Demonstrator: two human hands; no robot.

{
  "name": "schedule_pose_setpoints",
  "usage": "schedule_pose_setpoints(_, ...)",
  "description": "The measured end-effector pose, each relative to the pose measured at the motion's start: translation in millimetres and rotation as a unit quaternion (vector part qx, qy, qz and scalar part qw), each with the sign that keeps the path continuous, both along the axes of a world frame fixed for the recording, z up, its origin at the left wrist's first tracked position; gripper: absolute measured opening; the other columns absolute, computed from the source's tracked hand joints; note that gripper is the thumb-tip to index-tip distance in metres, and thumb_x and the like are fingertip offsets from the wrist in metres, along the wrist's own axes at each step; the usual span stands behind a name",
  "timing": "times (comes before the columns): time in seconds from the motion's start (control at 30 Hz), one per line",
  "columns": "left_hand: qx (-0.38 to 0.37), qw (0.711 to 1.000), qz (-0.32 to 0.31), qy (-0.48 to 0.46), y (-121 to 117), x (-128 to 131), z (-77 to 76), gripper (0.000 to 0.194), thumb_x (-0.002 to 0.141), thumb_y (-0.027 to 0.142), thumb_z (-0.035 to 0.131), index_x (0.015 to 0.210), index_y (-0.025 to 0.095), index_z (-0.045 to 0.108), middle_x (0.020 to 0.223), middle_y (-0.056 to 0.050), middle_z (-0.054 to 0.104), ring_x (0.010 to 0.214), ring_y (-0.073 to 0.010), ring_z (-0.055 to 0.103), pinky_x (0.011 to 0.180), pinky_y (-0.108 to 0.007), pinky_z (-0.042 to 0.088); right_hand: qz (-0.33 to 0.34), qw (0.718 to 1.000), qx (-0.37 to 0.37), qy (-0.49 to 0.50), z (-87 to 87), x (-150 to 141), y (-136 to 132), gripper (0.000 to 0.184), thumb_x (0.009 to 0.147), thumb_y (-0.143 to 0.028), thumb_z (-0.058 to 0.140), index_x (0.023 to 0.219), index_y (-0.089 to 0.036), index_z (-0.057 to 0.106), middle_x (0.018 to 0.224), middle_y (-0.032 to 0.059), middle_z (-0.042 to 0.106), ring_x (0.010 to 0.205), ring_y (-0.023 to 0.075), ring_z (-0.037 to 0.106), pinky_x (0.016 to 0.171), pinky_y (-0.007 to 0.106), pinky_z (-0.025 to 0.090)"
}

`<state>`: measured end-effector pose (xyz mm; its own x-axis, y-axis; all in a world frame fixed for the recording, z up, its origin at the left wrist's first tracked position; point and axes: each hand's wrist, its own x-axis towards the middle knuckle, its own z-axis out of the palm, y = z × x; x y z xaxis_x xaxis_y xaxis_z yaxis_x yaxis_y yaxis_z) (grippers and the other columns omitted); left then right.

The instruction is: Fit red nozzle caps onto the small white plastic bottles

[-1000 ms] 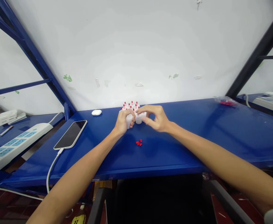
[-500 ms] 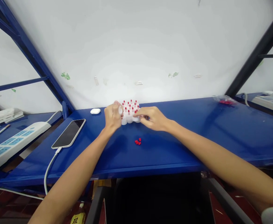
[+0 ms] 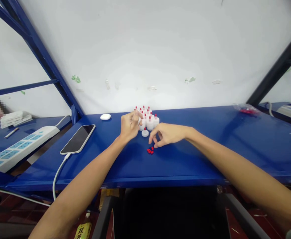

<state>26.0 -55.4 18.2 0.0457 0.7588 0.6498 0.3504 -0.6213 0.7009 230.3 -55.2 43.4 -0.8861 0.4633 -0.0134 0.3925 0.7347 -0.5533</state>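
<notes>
My left hand point(image 3: 131, 125) is closed around a small white bottle point(image 3: 140, 120), mostly hidden by the fingers. Beside it stands a cluster of white bottles point(image 3: 149, 124) with red caps, close to the wall. A low round white piece with a red tip point(image 3: 145, 133) sits in front of them; whether it is a bottle lying over, I cannot tell. My right hand point(image 3: 165, 134) hovers palm down, thumb and forefinger apart, with nothing visible in it. Just below those fingertips lie several loose red caps point(image 3: 150, 151) on the blue table.
A phone point(image 3: 78, 139) on a white charging cable lies at the left of the blue table point(image 3: 200, 162), with a white earphone case point(image 3: 105, 117) behind it. A power strip point(image 3: 23, 147) is further left. At the far right back lies a plastic bag with red pieces point(image 3: 247, 109).
My right hand has come away from the bottles, down towards the loose red caps. The round white piece with the red tip now shows. The whole view has shifted slightly.
</notes>
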Motion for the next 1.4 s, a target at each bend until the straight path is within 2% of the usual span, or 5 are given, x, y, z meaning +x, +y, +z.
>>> schedule_pose_setpoints(0.27, -0.015, 0.998, -0.028, 0.051, 1.2, 0.8, -4.4, 0.058, 0.100, 0.057, 0.029, 0.073, 0.017, 0.061, 0.053, 0.001, 0.053, 0.048, -0.0118, 0.049, 0.050, -0.025, 0.037, -0.039, 0.993, -0.046, 0.102, -14.4, -6.8, 4.6, 0.014, 0.079, -0.027, 0.071, 0.085, -0.016, 0.077, 0.066, -0.0008, 0.068, 0.056, 0.0100, 0.058, 0.056, 0.023, 0.047)
schedule_pose_setpoints(0.57, 0.000, 0.993, -0.047, 0.104, -3.5, 2.4, -1.2, 0.056, 0.099, 0.051, 0.027, 0.062, 0.018, 0.052, 0.055, -0.001, 0.054, 0.053, -0.0131, 0.046, 0.055, -0.028, 0.034, -0.170, 0.860, -0.160, 0.453, -16.1, -24.5, -1.9, 0.036, 0.072, -0.043, 0.082, 0.089, -0.016, 0.064, 0.078, 0.0053, 0.075, 0.073, 0.0189, 0.074, 0.070, 0.032, 0.060)
schedule_pose_setpoints(0.93, -0.020, 0.988, -0.146, 0.048, -6.3, 5.4, -0.3, 0.055, 0.097, 0.052, 0.042, 0.058, 0.015, 0.057, 0.056, -0.002, 0.059, 0.051, -0.0114, 0.048, 0.053, -0.025, 0.037, -0.117, 0.855, -0.171, 0.475, -19.8, -32.3, -2.6, 0.033, 0.079, -0.045, 0.078, 0.092, -0.017, 0.065, 0.076, 0.0003, 0.069, 0.065, 0.0131, 0.069, 0.065, 0.028, 0.058)
schedule_pose_setpoints(1.17, 0.010, 0.996, -0.086, -0.010, 1.3, 4.7, -1.0, 0.049, 0.090, 0.044, 0.045, 0.048, 0.018, 0.044, 0.043, 0.002, 0.043, 0.042, -0.0098, 0.040, 0.046, -0.026, 0.029, -0.122, 0.897, 0.072, 0.418, -19.6, -33.4, -17.0, 0.009, 0.088, -0.027, 0.066, 0.089, -0.018, 0.067, 0.098, 0.0055, 0.072, 0.075, 0.0146, 0.068, 0.069, 0.031, 0.058)
schedule_pose_setpoints(1.4, -0.003, 0.997, -0.051, 0.060, 4.2, -5.4, 1.6, 0.056, 0.097, 0.051, 0.031, 0.063, 0.017, 0.059, 0.047, 0.000, 0.051, 0.045, -0.0140, 0.048, 0.048, -0.028, 0.035, -0.100, 0.910, 0.291, 0.276, -27.9, -27.5, -10.8, 0.035, 0.097, -0.018, 0.048, 0.129, -0.021, 0.064, 0.143, 0.0102, 0.057, 0.130, 0.0226, 0.055, 0.104, 0.044, 0.051)
